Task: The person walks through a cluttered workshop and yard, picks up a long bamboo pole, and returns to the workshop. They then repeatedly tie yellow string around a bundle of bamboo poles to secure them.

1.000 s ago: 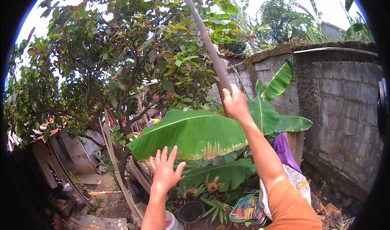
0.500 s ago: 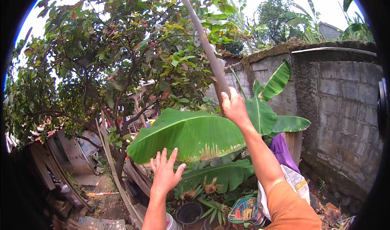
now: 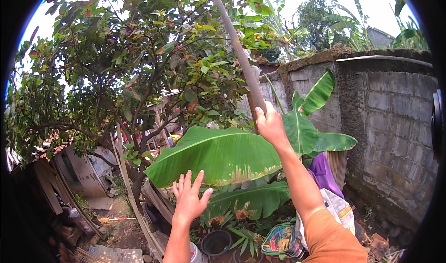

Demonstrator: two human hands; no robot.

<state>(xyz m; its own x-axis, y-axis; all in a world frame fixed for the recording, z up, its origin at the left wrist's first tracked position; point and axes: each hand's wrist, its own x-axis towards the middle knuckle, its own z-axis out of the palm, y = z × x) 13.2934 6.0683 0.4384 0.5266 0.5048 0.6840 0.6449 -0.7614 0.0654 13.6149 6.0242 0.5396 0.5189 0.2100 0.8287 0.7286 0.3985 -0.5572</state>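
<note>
Spreading from nine to twelve o'clock, a leafy tree (image 3: 107,72) takes up the largest share of the view. A grey block wall (image 3: 392,119) runs from two to four o'clock. Near the centre, slightly toward six o'clock, hangs a broad green banana leaf (image 3: 213,158), its lower edge browned. A brown pole (image 3: 240,56) slants from near the centre up to twelve o'clock. At four o'clock is a white sack (image 3: 332,202). The person's right hand (image 3: 271,126), at three o'clock near the centre, is closed on the pole's lower part, most fingers hidden. The left hand (image 3: 189,198), at seven o'clock, is wide open, fingers spread, holding nothing; whether it touches the leaf's lower edge cannot be told. At five o'clock sits a colourful bag (image 3: 282,239).
</note>
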